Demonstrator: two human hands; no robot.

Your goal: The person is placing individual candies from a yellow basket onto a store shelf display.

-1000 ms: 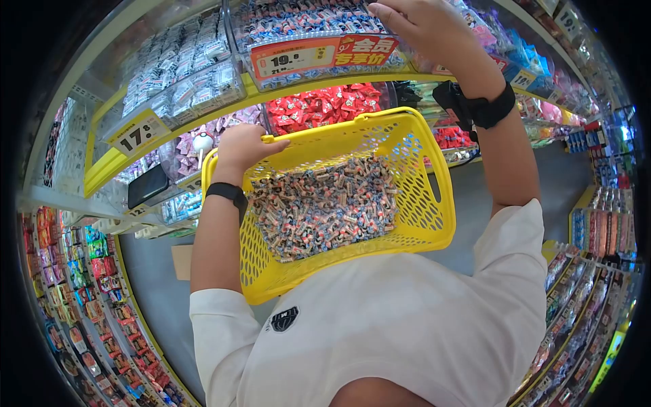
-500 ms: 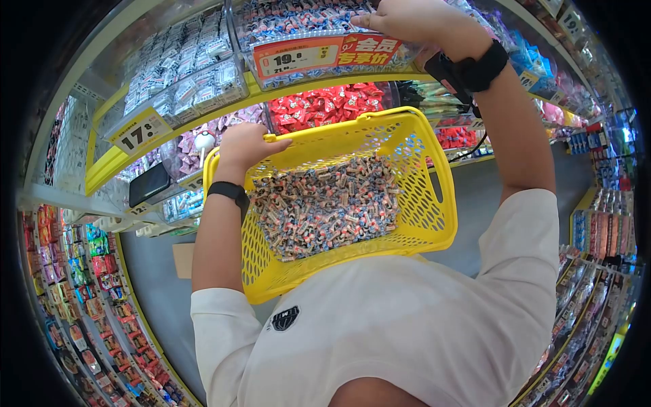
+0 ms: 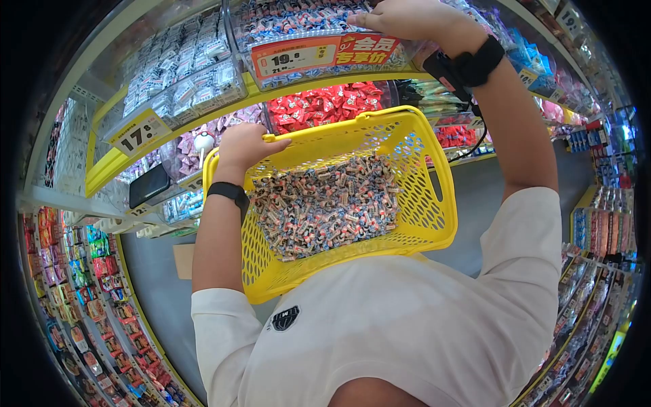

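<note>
My left hand [image 3: 249, 148] is closed around the far left rim of a yellow perforated shopping basket [image 3: 439, 169]. Inside it lies a heap of small twist-wrapped candies [image 3: 325, 207] in blue, orange and clear wrappers. At the top, my right hand [image 3: 413, 19] reaches over the front edge of a clear shelf bin holding similar wrapped candies [image 3: 291, 19]. Its visible fingers are stretched out to the left, and nothing shows in them; the thumb side is partly hidden. A red and white price sign [image 3: 325, 55] hangs on the bin front below that hand.
Red-wrapped candies [image 3: 325, 107] fill a lower bin behind the basket. White-and-blue packets [image 3: 183, 64] fill the bin at left, above a yellow price tag [image 3: 140, 132]. A black phone [image 3: 149, 185] rests by the lower shelf. Snack shelves [image 3: 95, 285] curve along the left.
My right hand has shifted very slightly left over the candy bin. The left hand and the basket stay where they were.
</note>
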